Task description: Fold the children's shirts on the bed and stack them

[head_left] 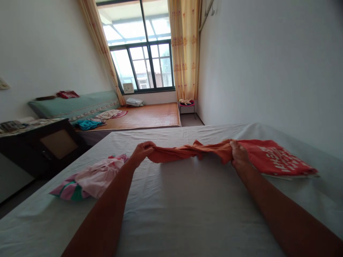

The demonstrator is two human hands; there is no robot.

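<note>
An orange garment [184,151] is stretched sideways between my two hands, above the white-sheeted bed [193,214]. My left hand [143,151] has its fingers closed on the left end of the cloth. At the other end, my right hand [238,153] pinches the garment. Its middle is bunched in creases, and its exact kind cannot be made out. Just behind my right hand lies a folded red cloth [278,157] with white print. A heap of pink clothes [100,175], with some green and purple, rests on the sheet beside my left forearm.
Beyond this bed stands a second bed with a brown mat [150,114], a blue cloth [88,124] on it. A dark cabinet [53,146] is at the left. White wall [268,64] borders the right side. A small pink stool [187,104] stands below the curtain [184,50].
</note>
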